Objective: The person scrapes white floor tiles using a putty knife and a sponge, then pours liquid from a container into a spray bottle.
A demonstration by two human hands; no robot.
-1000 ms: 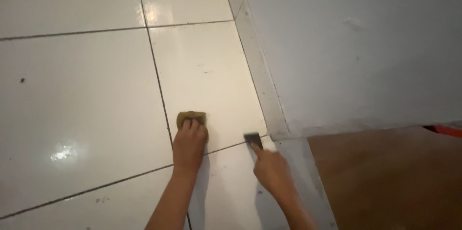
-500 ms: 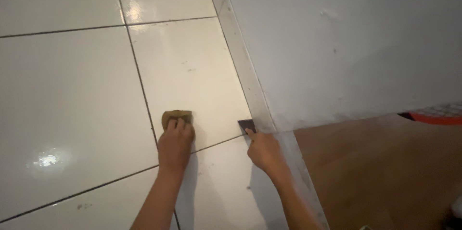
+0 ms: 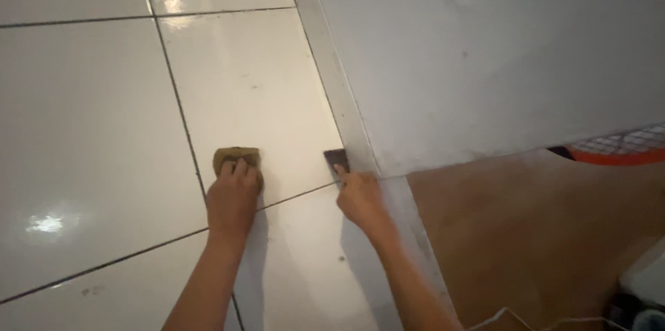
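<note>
Scraping along the skirting: my right hand [image 3: 360, 196] grips a dark scraper blade [image 3: 337, 158] just beyond its fingertips, my left hand [image 3: 233, 196] presses a brown sponge [image 3: 234, 156], wiping likely next.

Left hand [image 3: 233, 196] presses sponge [image 3: 235, 158]; right hand [image 3: 360, 198] holds scraper [image 3: 337, 159].

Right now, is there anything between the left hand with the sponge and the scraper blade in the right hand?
Nothing visible. Only bare white floor tile lies between the left hand on the sponge and the scraper blade in the right hand.
</note>
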